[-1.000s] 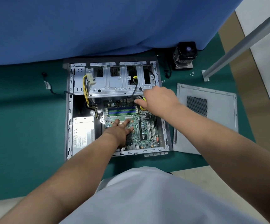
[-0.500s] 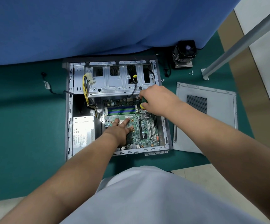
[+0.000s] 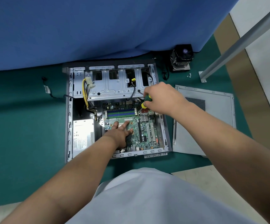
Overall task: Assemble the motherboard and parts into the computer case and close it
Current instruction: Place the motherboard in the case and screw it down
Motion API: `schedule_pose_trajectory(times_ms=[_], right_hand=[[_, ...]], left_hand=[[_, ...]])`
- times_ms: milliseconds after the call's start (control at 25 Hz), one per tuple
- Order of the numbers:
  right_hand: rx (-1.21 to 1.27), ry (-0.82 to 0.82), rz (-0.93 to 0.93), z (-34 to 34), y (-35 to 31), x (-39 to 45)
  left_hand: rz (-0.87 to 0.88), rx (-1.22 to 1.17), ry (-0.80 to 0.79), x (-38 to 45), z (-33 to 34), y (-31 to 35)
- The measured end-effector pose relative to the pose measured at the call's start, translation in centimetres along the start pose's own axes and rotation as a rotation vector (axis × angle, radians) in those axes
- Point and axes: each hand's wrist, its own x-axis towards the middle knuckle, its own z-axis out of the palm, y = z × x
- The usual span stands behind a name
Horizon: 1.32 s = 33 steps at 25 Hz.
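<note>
An open grey computer case (image 3: 68, 120) lies flat on the green mat. The green motherboard (image 3: 144, 135) sits inside it, next to the silver power supply (image 3: 82, 135). My left hand (image 3: 120, 132) presses flat on the board's middle with the fingers spread. My right hand (image 3: 161, 98) grips a green and yellow screwdriver (image 3: 146, 101), whose tip points down at the board's upper right corner by the RAM slots (image 3: 121, 113). The drive cage (image 3: 113, 84) spans the case's far end.
The grey side panel (image 3: 211, 123) lies on the mat right of the case. A black CPU cooler (image 3: 182, 58) and a few small screws (image 3: 189, 75) sit at the back right. A loose cable (image 3: 47, 89) lies left. A blue cloth (image 3: 98, 29) hangs behind; a metal leg (image 3: 237, 44) slants right.
My right hand has turned slightly on the screwdriver handle and shifted a little over the board's upper right corner. My left hand has stayed pressed on the motherboard.
</note>
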Motion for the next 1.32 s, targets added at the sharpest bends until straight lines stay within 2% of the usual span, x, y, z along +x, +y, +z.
schedule_pose_trajectory(times_ms=[80,120,200,280,320,360,440,520,640,720,800,880,960,1040,1120,1320], right_hand=[[0.122,0.021,0.06,-0.3,1.0,-1.0],[0.201,0.03,0.095,-0.3,1.6,-1.7],[0.386,0.07,0.17,0.2,2.7,-3.4],[0.6,0.125,0.259,1.2,3.6,-5.3],[0.729,0.127,0.301,1.8,4.1,-6.2],[0.882,0.102,0.338,2.3,4.5,-6.9],[1.149,0.003,0.389,3.0,5.0,-8.0],[1.223,-0.072,0.388,3.4,5.4,-7.9],[1.083,-0.114,0.32,3.7,5.9,-5.8],[1.025,-0.082,0.335,3.9,6.2,-3.7],[1.084,-0.025,0.44,4.4,7.3,-1.7],[1.191,0.009,0.546,5.3,9.3,-0.1],[1.261,0.041,0.631,6.4,11.6,1.6],[1.268,0.08,0.709,7.7,13.7,3.5],[1.255,0.113,0.767,9.0,15.2,5.6],[0.96,0.134,0.779,11.8,17.3,11.0]], left_hand=[[0.007,-0.185,0.098,-0.4,-0.7,0.7],[0.004,-0.366,0.171,-0.7,-1.1,1.3],[-0.011,-0.975,0.261,-2.0,-2.2,2.6],[0.052,-1.655,0.143,-3.6,-3.6,4.1],[0.108,-1.882,0.082,-4.3,-4.3,4.6],[0.143,-2.014,0.08,-4.8,-5.1,5.0],[0.148,-2.079,0.168,-5.6,-6.6,6.3],[0.15,-1.936,0.293,-5.9,-8.5,7.9],[0.217,-1.503,0.518,-5.5,-12.4,10.3],[0.299,-1.174,0.64,-4.7,-15.0,11.3],[0.354,-0.867,0.751,-3.3,-16.5,11.0],[0.283,-0.562,0.889,-1.2,-16.9,8.7],[0.1,-0.299,0.912,0.6,-16.3,5.4],[-0.051,-0.171,0.82,2.1,-15.3,2.6],[-0.095,-0.125,0.796,3.2,-14.1,1.0],[-0.169,0.011,0.958,4.9,-12.2,0.5]])
